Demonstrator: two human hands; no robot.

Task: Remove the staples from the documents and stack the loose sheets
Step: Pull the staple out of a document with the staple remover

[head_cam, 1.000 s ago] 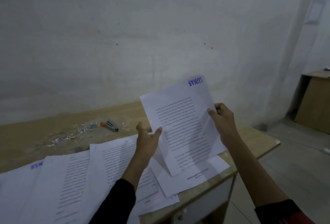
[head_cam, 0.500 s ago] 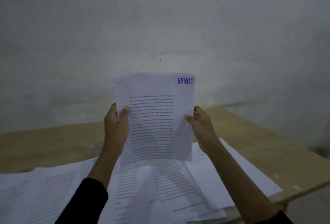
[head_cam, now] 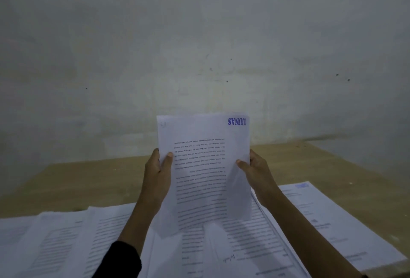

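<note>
White document point(head_cam: 203, 173) is gripped at frame centre by left hand point(head_cam: 158, 173) and right hand point(head_cam: 255, 171); lower-frame sheets point(head_cam: 66, 240) are judged not yet stacked.

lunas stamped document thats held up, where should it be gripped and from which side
By its two long side edges, about mid-height, one hand from each side, thumb on the printed face. The document stands upright and its lower part looks limp, so a one-sided pinch would probably let it flop. The left hand and right hand grip it so.

The white sheet point(head_cam: 205, 132) bears black text point(head_cam: 200, 189) (and a blue stamp point(head_cam: 237, 121)).
</note>
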